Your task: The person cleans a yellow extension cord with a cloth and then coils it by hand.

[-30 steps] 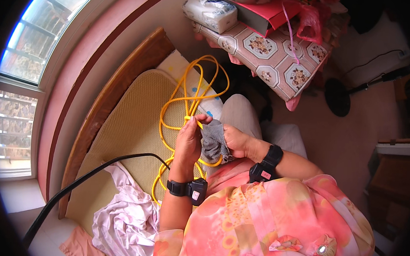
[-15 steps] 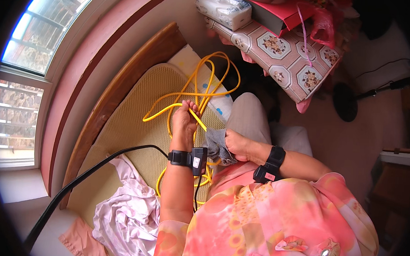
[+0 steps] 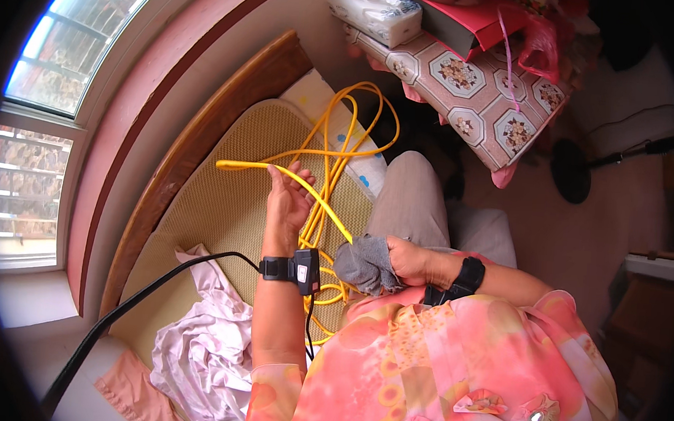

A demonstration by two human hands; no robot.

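A yellow cable point(image 3: 329, 214) runs across my left hand point(image 3: 290, 197), between thumb and fingers, and on into a grey cloth point(image 3: 368, 264). The left hand is palm up with its fingers loosely apart, and the cable rests against it without a firm grip. My right hand point(image 3: 408, 261) is closed on the grey cloth, which is bunched around the cable; the part inside the cloth is hidden. More yellow loops lie on the woven mat beneath and beyond my hands.
The woven mat point(image 3: 225, 170) is bordered by a curved wooden board point(image 3: 180, 153) on the left. A crumpled pale pink cloth point(image 3: 203, 356) lies near left. At the far right stands a table with a patterned cover point(image 3: 472, 103), bearing a tissue pack point(image 3: 378, 16) and red folder point(image 3: 469, 23).
My left hand has loosened its hold and turned its palm up, with the cable's bend shifted left. My right hand and the grey cloth have moved slightly right and nearer me.
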